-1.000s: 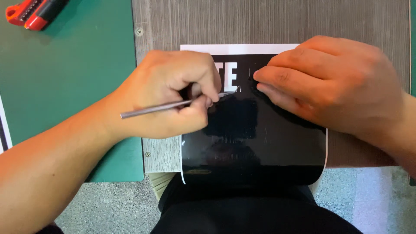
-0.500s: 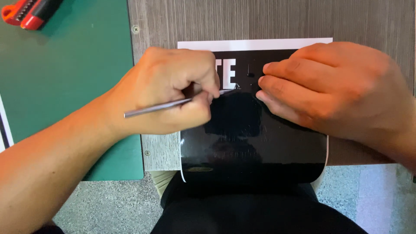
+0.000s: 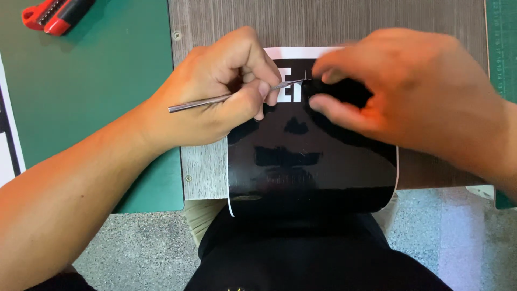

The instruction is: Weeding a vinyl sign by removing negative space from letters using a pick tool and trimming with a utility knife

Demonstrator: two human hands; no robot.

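Weeding of a glossy black vinyl sheet (image 3: 312, 172) in hand, judged early in its course. Left hand (image 3: 226, 91) closed around a thin metal pick (image 3: 215, 99), pen-fashion, tip laid at the top of the sheet just beside a few bare white letter shapes (image 3: 288, 86). Right hand (image 3: 409, 97) blurred, thumb and forefinger apparently pinching a bit of black film right at the pick's tip; grip not certain through the blur. Sheet lying on a grey wood-grain board (image 3: 323, 21), lower edge curling off the board's near edge over the lap, white backing showing along the top and sides. Only a small patch near the top stripped to white so far; nearly all of the black surface below unbroken, so most of the peeling seemingly left to do. Green cutting mat (image 3: 97, 97) to the left of the board, a red utility knife (image 3: 54, 13) resting at its far corner, well apart from both hands.
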